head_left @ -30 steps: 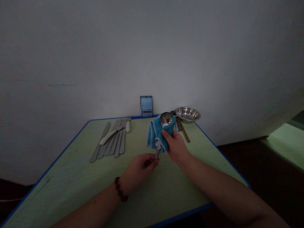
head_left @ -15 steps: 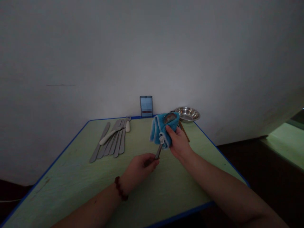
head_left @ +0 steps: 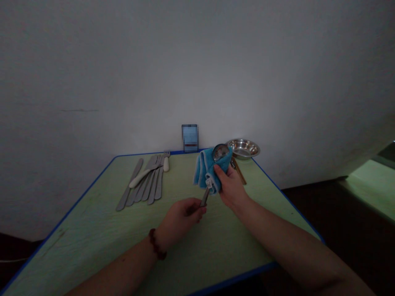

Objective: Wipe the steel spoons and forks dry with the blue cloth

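Note:
My left hand [head_left: 181, 219], with a dark bead bracelet on its wrist, pinches the handle end of a metal spoon [head_left: 220, 152]. The spoon slants up and to the right, and its round bowl shows above a blue cloth [head_left: 204, 169]. My right hand [head_left: 231, 188] is closed around the blue cloth, which is wrapped round the spoon's neck and the lower part of its bowl. Both hands are held just above the pale green table [head_left: 92, 238].
A row of several metal knives and forks [head_left: 145, 181] lies at the back left of the table. A steel bowl [head_left: 243, 148] stands at the back right, with more cutlery and wooden chopsticks [head_left: 239, 170] beside it. A small blue box [head_left: 189, 137] leans on the wall.
My right hand with the cloth has slid a little up and to the right along the spoon, then back slightly. My left hand has stayed almost still on the handle.

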{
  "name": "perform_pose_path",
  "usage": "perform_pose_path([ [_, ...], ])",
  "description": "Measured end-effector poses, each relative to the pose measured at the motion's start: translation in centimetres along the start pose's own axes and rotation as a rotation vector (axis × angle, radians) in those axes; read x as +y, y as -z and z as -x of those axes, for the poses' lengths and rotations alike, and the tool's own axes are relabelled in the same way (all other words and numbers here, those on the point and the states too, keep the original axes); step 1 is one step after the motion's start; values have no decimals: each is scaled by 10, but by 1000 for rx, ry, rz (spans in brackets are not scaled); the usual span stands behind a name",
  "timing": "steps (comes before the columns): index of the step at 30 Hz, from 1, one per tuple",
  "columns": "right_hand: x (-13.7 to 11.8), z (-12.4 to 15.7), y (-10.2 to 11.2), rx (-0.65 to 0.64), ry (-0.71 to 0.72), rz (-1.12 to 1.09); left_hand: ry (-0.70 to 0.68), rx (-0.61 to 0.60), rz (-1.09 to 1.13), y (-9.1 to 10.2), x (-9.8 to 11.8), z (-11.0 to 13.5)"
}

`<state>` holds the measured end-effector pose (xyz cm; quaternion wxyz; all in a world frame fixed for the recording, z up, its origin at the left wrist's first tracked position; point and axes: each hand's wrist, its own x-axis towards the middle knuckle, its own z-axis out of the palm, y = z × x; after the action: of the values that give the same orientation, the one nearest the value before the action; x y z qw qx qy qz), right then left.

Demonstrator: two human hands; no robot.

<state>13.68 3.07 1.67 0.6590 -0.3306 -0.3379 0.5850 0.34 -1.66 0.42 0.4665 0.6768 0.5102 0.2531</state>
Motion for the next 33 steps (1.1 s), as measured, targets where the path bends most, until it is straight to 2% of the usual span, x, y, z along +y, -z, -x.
perform_pose_path([
  [8, 18, 7, 3, -48, -63, 47, -4, 57, 133, 0, 1, -1],
  [19, 23, 13, 3, -82, -41, 207, 65, 155, 208, 2, 8, -1],
  [23, 24, 14, 3, -78, -25, 273, 52, 158, 228, 2, 5, -2],
  [33, 21, 11, 3, -76, -79, 141, 55, 137, 225, 3, 5, -2],
])
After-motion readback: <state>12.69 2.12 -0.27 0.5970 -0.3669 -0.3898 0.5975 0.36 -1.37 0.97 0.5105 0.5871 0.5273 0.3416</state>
